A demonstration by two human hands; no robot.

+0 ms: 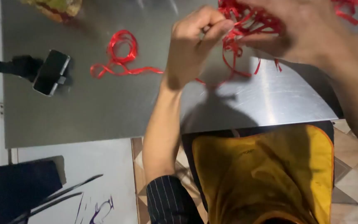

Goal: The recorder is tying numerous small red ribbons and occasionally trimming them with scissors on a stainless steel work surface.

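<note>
The person is wearing a dark sleeve (168,199) with thin white pinstripes, showing at six o'clock, and a yellow apron (266,174) edged in orange, draping at five o'clock.

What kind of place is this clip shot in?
Probably a small craft or gift-wrapping workspace: a metal table on a tiled floor, red ribbon worked by both hands, a yellow apron.
</note>
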